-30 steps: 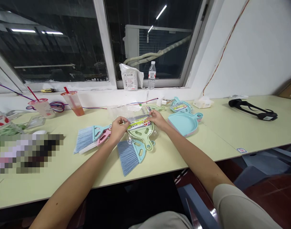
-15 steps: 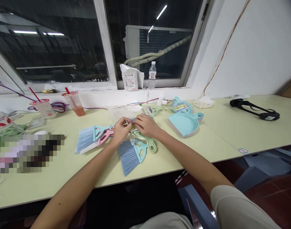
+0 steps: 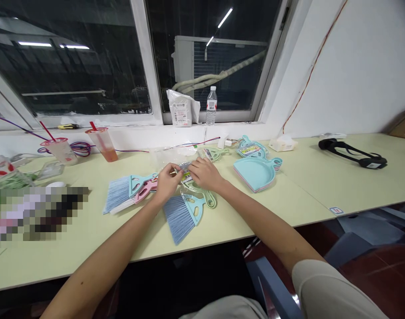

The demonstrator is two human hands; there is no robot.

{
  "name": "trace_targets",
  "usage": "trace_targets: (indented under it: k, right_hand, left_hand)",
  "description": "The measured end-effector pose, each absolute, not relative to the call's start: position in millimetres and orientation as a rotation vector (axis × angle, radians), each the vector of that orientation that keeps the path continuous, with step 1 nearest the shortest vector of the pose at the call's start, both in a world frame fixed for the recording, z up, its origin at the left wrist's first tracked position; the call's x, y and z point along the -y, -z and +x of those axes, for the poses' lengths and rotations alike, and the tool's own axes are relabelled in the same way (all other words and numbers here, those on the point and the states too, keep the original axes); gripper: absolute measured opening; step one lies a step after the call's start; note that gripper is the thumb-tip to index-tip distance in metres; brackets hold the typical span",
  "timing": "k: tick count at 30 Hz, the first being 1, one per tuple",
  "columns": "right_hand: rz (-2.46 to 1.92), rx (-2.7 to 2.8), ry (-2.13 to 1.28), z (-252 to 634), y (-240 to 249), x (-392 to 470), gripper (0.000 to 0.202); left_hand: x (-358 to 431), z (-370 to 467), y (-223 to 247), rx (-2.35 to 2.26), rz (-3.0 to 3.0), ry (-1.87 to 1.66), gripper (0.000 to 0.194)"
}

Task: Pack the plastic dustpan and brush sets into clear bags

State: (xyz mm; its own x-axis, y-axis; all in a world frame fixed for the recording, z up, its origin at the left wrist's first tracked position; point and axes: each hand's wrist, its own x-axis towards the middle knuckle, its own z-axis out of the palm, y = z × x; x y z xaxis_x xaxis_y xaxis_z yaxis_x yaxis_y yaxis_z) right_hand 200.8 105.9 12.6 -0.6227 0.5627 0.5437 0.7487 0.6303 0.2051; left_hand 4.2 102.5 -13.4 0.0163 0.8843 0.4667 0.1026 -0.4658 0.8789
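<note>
My left hand [image 3: 168,180] and my right hand [image 3: 205,173] meet at the middle of the table, fingertips pinched on the top of a clear plastic bag [image 3: 186,177] with a yellow label. Inside or under the bag is a pale green dustpan set, whose looped handle [image 3: 209,199] points toward me; my right hand covers part of it. Just in front lies a blue hand brush [image 3: 181,218], bristles to the left. Left of my left hand, a blue brush [image 3: 119,192] overlaps a pink brush [image 3: 145,191] with white bristles.
Stacked dustpans [image 3: 257,173] stand to the right, with a bagged blue set [image 3: 252,147] behind. A bagged green set [image 3: 217,153] lies beyond my hands. Drink cups [image 3: 104,146] and wires line the wall. A water bottle [image 3: 211,106] stands on the sill. Black headgear [image 3: 352,153] lies far right.
My hands stay pinched at the bag's top, with only a slight shift of the fingers. The brushes and dustpans lie as before.
</note>
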Motion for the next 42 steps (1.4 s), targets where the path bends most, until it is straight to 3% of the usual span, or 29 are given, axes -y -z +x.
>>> trace_targets:
  k: [5,13,23,35,39,42]
  right_hand:
    - [-0.961,2.432,0.541,189,-15,-102,0.022]
    - [-1.273,2.223,0.445,237,-9,-136,0.021]
    - [-1.253,1.783,-0.164,252,12,-153,0.009]
    - [-1.244,1.476,-0.467,249,9,-149,0.026]
    - [-1.197,1.078,-0.926,248,-1,-150,0.046]
    - [-1.15,1.167,-1.302,247,-8,-142,0.053]
  left_hand:
    - [-102,5,14,-1.0,1.652,-1.525,0.018]
    - [-97,6,5,-0.992,1.592,-1.563,0.023]
    - [-92,8,4,-1.01,1.595,-1.577,0.023]
    - [-92,9,-1,-1.041,1.57,-1.594,0.028]
    - [-98,7,0,-1.084,1.41,-1.747,0.033]
    - [-103,5,0,-1.033,1.305,-1.808,0.036]
